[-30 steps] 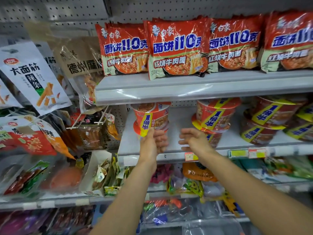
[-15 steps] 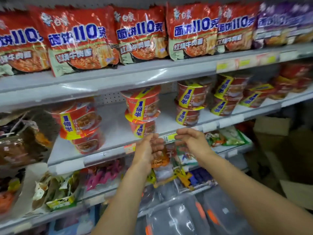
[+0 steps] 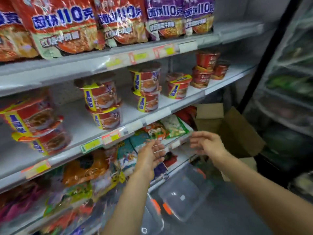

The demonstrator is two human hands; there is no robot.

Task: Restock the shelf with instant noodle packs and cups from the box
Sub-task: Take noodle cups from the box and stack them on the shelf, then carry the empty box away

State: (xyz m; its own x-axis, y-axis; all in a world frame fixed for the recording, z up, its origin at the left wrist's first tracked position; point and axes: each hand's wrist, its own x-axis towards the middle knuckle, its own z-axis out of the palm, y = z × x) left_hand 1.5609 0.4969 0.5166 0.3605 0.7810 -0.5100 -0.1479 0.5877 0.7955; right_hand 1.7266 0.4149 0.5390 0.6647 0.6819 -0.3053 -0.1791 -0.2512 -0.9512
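Observation:
Red noodle cups with yellow bands stand stacked in twos on the middle shelf (image 3: 81, 126): one stack at the left (image 3: 37, 122), one in the middle (image 3: 101, 100), another further right (image 3: 146, 87). Red noodle packs (image 3: 62, 26) and purple noodle packs (image 3: 179, 16) fill the top shelf. An open cardboard box (image 3: 237, 129) sits low at the right, beyond the shelf's end. My left hand (image 3: 149, 156) and my right hand (image 3: 206, 144) hang in front of the lower shelf, fingers loose, holding nothing. The picture is blurred.
Snack bags (image 3: 171, 128) lie on the lower shelf behind my hands. Clear plastic tubs (image 3: 183, 192) with orange clips sit below. A dark-framed rack with bagged goods (image 3: 291, 85) stands at the right. Smaller red cups (image 3: 205, 70) stand at the shelf's right end.
My view has swung to the right along the shelf. Both hands have come down from the cup shelf's edge and moved right, now spread apart and empty.

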